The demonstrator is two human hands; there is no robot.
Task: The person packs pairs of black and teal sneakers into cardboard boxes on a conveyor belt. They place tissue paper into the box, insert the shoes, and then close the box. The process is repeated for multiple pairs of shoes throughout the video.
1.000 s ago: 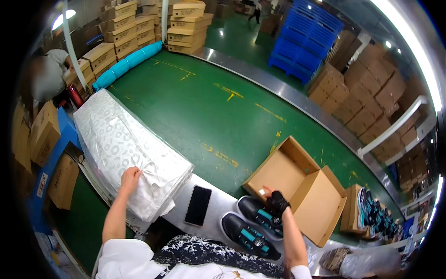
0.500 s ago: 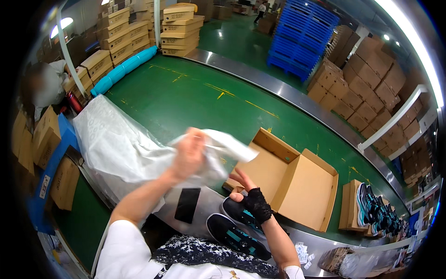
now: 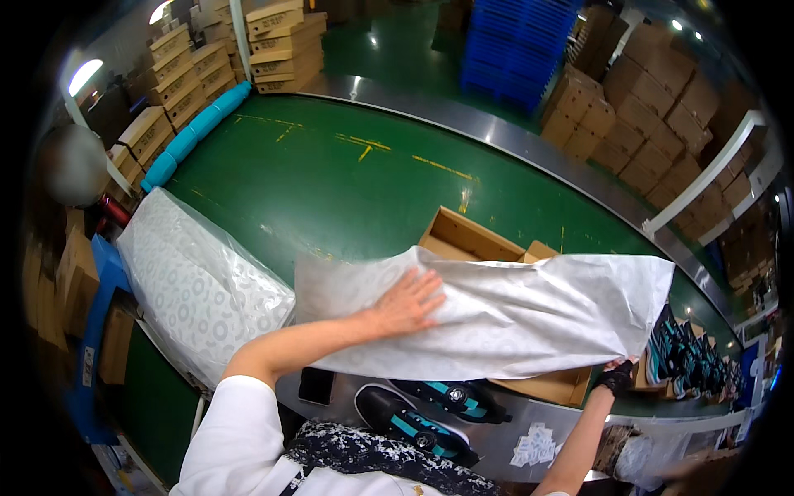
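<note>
A sheet of white wrapping paper lies stretched across an open cardboard shoebox, covering most of it. My left hand rests flat on the sheet with fingers spread. At the sheet's lower right corner, my right hand, in a black fingerless covering, pinches the edge. Two black sneakers with teal straps, a nearer one and a farther one, lie on the metal ledge below the sheet. A stack of patterned white paper in clear plastic sits to the left.
A black phone and small white paper slips lie on the ledge. Beyond runs a green belt. A teal wrapped roll borders its left end. More sneakers line the right. A co-worker is at far left.
The bunched white sheet has been drawn rightward and spread over the shoebox. My left hand has opened and flattened on it; my right hand has moved right and now grips its corner.
</note>
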